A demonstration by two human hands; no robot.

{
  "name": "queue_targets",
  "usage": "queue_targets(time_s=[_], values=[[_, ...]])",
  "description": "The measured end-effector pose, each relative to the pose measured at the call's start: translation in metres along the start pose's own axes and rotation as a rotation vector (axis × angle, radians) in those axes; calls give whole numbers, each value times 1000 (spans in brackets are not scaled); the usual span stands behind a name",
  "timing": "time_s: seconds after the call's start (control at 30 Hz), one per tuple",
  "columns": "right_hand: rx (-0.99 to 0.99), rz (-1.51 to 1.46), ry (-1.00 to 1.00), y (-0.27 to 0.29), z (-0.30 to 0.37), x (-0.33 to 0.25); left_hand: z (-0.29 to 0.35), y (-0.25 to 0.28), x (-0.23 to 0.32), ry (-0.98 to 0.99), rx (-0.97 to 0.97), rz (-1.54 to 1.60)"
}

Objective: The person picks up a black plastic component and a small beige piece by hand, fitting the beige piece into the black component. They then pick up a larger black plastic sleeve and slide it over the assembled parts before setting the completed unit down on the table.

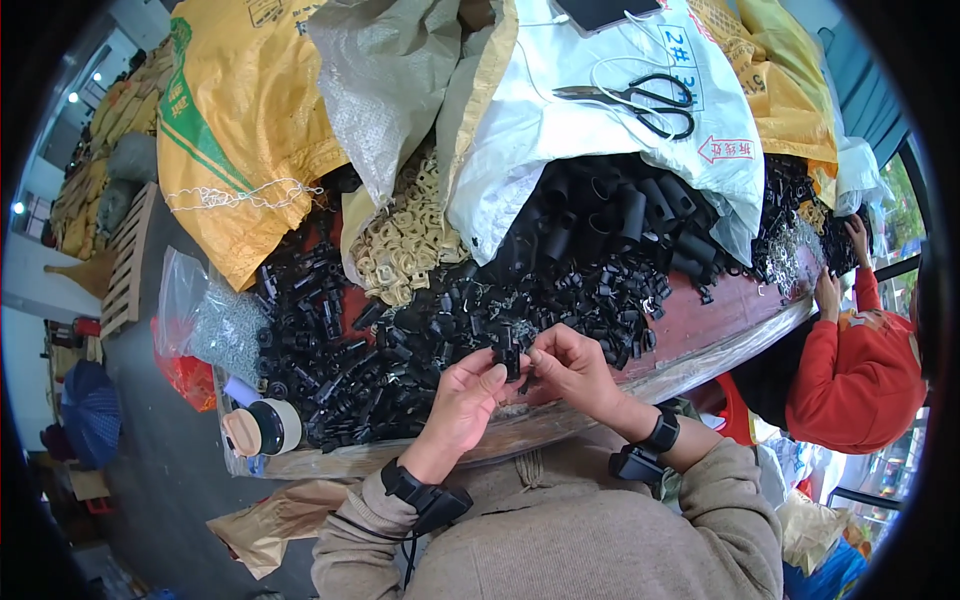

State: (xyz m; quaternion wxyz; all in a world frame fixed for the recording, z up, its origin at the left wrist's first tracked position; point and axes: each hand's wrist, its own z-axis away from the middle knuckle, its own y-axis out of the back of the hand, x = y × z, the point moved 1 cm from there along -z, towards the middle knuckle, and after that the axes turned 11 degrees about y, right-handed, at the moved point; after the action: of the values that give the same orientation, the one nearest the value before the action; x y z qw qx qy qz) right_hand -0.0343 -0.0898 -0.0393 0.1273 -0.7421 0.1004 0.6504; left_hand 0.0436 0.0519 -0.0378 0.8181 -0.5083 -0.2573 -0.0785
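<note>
Heaped with black plastic parts (pixel 560 290) and sacks (pixel 250 110), the red tabletop (pixel 730 310) carries scissors (pixel 645 100) far back, while left hand (pixel 465 400) and right hand (pixel 570 365) pinch 1 small black piece (pixel 512 360) at its near edge.

Black-handled scissors (pixel 648 104) lie on a white woven sack (pixel 600 140); yellow sacks (pixel 235 120) and tan plastic rings (pixel 405 245) crowd the tabletop (pixel 720 320).
</note>
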Motion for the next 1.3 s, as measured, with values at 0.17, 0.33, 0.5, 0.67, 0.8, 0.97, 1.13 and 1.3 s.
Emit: queue_targets(time_s=[0.17, 0.33, 0.5, 0.67, 0.8, 0.97, 1.13, 1.3], values=[[-19, -159, -52, -5, 7, -14, 11, -1, -1, -5, -53, 25], [-74, -290, -203, -3, 11, -22, 14, -2, -2, 64, -122, 78], [-117, -246, -108, 10, 12, -19, 10, -7, -5, 149, -79, 100], [-79, -188, 5, 19, 9, -21, 0, -9, -9, 187, -50, 134], [-94, -24, 45, 20, 10, -19, -4, -11, -13, 184, -21, 123], [-168, 389, 316, 20, 7, -34, -2, -10, -15, 227, 27, 105], [-166, 470, 434, 15, 13, -37, 3, -13, -15, 246, 35, 69], [-212, 551, 525, 14, 13, -37, 6, -9, -18, 272, 12, 60]])
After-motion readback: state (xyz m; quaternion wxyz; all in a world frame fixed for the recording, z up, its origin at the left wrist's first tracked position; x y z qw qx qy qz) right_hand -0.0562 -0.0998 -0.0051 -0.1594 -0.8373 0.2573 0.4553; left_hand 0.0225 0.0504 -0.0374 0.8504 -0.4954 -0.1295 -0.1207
